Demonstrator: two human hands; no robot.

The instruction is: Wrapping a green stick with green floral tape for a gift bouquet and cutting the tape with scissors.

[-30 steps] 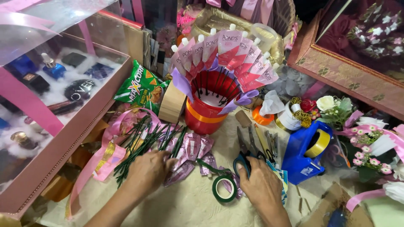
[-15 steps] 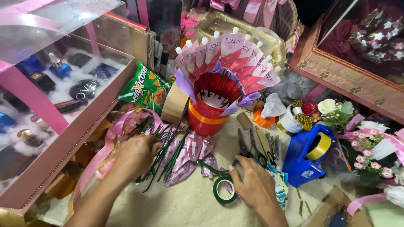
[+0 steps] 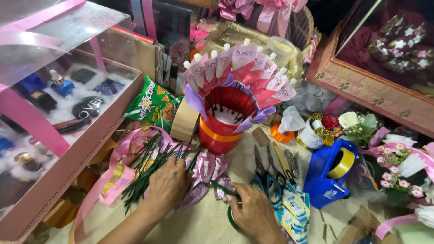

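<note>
Resting on green sticks [image 3: 149,169], left hand [image 3: 169,185] lies flat, grip holding nothing; right hand [image 3: 253,210] pinches green tape roll [image 3: 231,216].

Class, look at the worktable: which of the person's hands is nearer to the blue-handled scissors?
Right. The right hand lies just left of the blue-handled scissors, almost touching their handles. The left hand rests farther left, on the bundle of green stems.
</note>
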